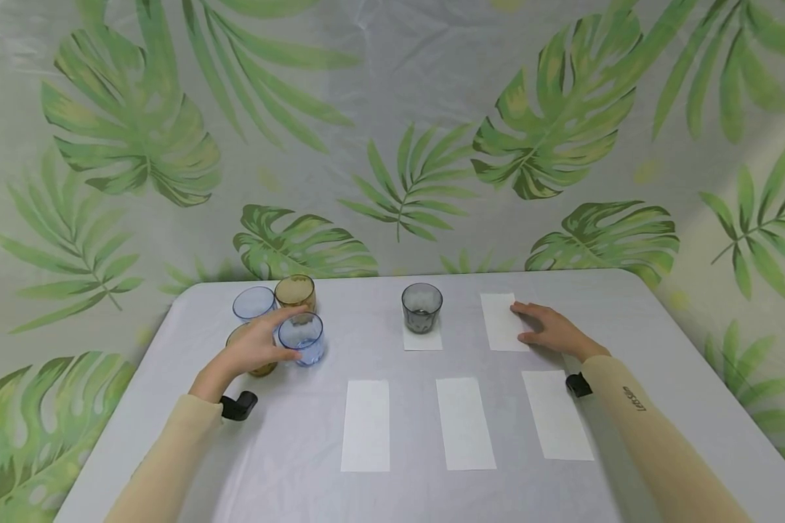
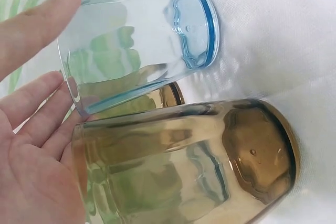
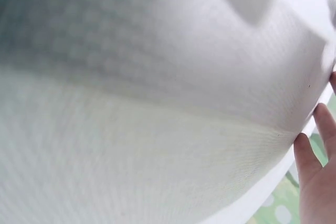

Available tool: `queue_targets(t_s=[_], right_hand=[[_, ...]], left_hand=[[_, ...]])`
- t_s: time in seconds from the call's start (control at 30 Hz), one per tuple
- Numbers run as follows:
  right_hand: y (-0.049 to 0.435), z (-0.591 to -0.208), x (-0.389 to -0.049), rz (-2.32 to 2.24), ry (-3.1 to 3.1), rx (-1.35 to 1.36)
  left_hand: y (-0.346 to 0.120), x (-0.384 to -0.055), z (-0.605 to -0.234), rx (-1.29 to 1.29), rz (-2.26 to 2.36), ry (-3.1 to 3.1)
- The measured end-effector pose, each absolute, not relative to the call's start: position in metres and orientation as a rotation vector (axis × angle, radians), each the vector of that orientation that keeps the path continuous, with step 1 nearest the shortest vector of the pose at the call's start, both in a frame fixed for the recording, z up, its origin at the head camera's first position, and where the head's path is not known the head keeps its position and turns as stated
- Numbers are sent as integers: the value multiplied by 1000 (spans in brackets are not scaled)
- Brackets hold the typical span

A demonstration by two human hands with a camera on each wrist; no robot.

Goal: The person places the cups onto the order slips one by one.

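Left hand (image 1: pixel 251 351) at the far-left cluster of glasses, fingers (image 2: pixel 31 24) loosely spread around the blue glass (image 1: pixel 302 338), touching but not yet clamped; amber glass (image 2: pixel 184 161) just beside, touching. Best to close thumb and fingers low on the wall, lift straight, avoid knocking neighbours. Right hand (image 1: pixel 552 330) flat, fingers straight, on the far-right paper strip (image 1: pixel 502 322) on the surface (image 1: pixel 399 494). Sleeve lettering (image 1: pixel 634 399) too small to read.
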State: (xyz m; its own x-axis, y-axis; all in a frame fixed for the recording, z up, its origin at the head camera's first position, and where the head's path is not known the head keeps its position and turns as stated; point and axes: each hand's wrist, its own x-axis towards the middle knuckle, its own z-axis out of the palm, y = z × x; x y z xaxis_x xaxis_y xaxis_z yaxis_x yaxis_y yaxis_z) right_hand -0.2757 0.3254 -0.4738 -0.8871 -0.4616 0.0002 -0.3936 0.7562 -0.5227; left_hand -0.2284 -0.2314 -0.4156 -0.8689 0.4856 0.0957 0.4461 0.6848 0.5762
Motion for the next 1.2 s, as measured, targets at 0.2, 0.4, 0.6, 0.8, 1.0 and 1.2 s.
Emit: queue_targets(t_s=[0.2,0.4,0.6,0.8,1.0,1.2], right_hand=[[324,-471,-274,-778,2820,-672],[324,-472,-274,-755,2818,-666],[324,-471,-273,-766,2807,-647],[324,-470,-272,-788,2795,-623],[325,-471,-273,-791,2778,-620],[326,-472,-273,-786,2770,-603]], left_hand=[[-231,-229,-414,776,933,2818],[-231,-230,-414,757,921,2820],[-228,-229,-415,735,927,2846],[-217,-224,-414,778,977,2872],[-204,-219,-411,812,1056,2851],[-189,-217,-412,851,1134,2799]])
